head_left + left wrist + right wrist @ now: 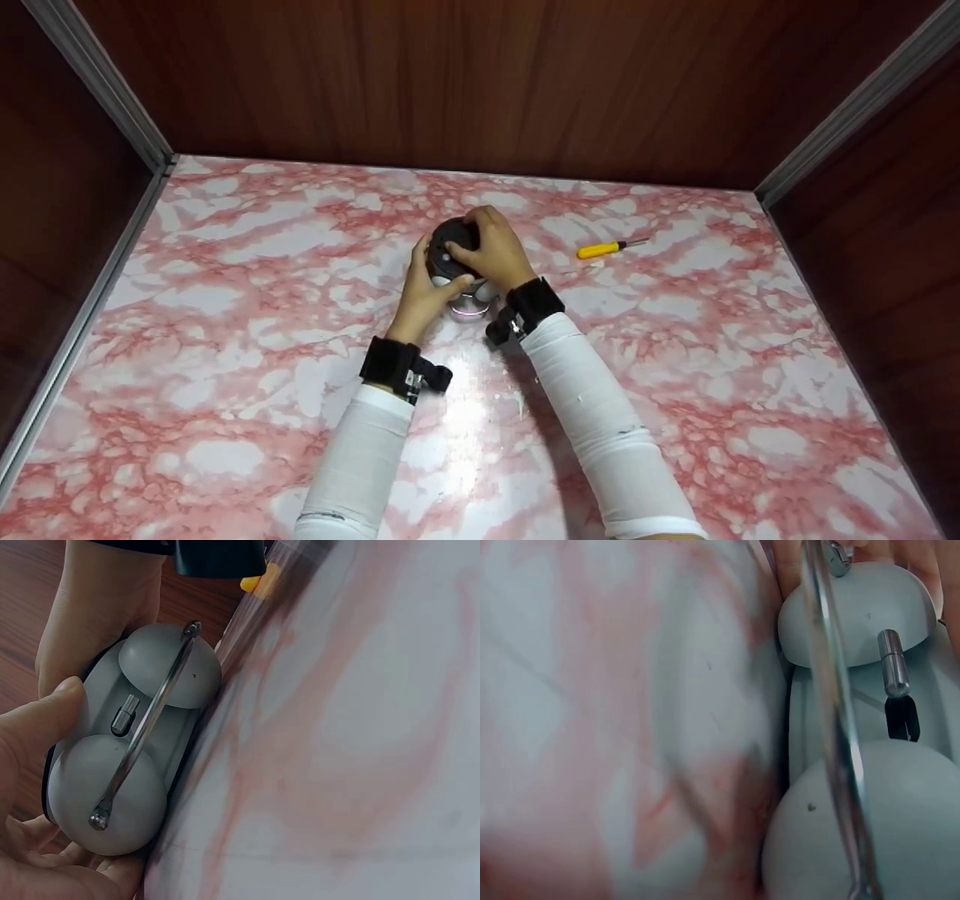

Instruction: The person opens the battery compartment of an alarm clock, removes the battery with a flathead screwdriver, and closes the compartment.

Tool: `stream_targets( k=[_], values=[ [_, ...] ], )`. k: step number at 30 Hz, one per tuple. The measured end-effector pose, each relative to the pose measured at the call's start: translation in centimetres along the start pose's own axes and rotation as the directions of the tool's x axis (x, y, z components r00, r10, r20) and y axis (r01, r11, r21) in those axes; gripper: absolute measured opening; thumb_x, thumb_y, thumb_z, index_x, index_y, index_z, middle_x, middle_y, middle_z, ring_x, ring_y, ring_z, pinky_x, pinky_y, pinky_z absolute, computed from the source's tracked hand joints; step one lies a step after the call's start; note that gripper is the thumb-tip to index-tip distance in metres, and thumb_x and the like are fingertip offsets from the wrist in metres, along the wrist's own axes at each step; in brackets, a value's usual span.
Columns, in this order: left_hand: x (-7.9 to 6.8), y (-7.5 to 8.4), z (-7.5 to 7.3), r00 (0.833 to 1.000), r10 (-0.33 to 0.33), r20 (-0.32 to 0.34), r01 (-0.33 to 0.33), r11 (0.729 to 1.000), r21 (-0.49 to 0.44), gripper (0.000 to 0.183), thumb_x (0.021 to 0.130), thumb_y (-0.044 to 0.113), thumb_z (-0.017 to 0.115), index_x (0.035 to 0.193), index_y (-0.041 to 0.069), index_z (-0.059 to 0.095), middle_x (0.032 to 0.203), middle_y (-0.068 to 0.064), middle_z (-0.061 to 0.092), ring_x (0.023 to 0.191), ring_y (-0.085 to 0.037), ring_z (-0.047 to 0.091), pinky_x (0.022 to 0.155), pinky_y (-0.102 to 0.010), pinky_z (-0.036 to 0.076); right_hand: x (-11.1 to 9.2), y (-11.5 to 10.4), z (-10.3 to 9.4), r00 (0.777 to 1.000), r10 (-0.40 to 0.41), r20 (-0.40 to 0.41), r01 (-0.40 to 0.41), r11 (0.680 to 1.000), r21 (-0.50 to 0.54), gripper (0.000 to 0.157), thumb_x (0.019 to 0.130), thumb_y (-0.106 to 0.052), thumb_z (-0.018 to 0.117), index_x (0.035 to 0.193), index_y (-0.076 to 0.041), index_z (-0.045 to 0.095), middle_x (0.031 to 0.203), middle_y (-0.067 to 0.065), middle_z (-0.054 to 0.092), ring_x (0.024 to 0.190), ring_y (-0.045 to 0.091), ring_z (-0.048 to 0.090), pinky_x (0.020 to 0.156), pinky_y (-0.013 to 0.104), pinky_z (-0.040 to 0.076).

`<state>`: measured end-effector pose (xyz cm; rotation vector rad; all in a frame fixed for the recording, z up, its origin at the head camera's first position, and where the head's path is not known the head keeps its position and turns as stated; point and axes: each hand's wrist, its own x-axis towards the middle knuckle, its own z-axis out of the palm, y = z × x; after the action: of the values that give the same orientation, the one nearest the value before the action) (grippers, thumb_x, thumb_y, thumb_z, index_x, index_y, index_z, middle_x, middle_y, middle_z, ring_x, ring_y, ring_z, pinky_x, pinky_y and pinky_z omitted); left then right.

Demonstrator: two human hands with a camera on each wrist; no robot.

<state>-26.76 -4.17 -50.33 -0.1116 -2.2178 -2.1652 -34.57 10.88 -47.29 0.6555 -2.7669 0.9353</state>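
A twin-bell alarm clock [450, 238] is between both hands near the middle of the table, its black back facing up and its bells toward the person. The left hand [427, 296] grips its left side, thumb near the bells. Round the right side curls the right hand [502, 251], its thumb on the back beside a small pale knob [445, 257]. In the left wrist view, a metal carrying handle [144, 724] arches over two grey-white bells [105, 780], with a small hammer [125, 714] between them. The clock's front is hidden.
A yellow-handled screwdriver [600, 250] lies to the right of the clock, tip pointing right. The pink-and-white marbled table [225, 337] is bounded by dark wood panels [480, 90] at the back and sides. Both wrists wear black camera straps [390, 364].
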Motion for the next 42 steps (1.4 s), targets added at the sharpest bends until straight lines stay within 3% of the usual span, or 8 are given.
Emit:
stream_targets(
  k=[35, 42],
  values=[
    [0.04, 0.15, -0.06, 1.0, -0.015, -0.027, 0.016, 0.998, 0.058, 0.098, 0.086, 0.014, 0.081, 0.159, 0.0, 0.017, 0.158, -0.025, 0.033, 0.145, -0.032, 0.034, 0.12, -0.04, 0.025, 0.26, -0.11, -0.04, 1.0, -0.008, -0.003, 0.008, 1.0, 0.017, 0.053, 0.085, -0.033, 0.079, 0.119, 0.003, 0.059, 0.12, 0.016, 0.059, 0.113, 0.027, 0.054, 0.104, 0.037, 0.041],
    [0.04, 0.2, 0.04, 1.0, -0.005, -0.026, 0.006, 1.0, 0.012, 0.098, 0.086, 0.011, 0.081, 0.159, 0.0, 0.017, 0.158, -0.024, 0.034, 0.145, -0.031, 0.035, 0.12, -0.038, 0.024, 0.18, -0.14, -0.01, 1.0, 0.015, -0.025, -0.013, 0.998, 0.067, 0.05, 0.085, -0.028, 0.08, 0.117, 0.0, 0.055, 0.115, 0.013, 0.059, 0.11, 0.025, 0.055, 0.102, 0.036, 0.042]
  ],
)
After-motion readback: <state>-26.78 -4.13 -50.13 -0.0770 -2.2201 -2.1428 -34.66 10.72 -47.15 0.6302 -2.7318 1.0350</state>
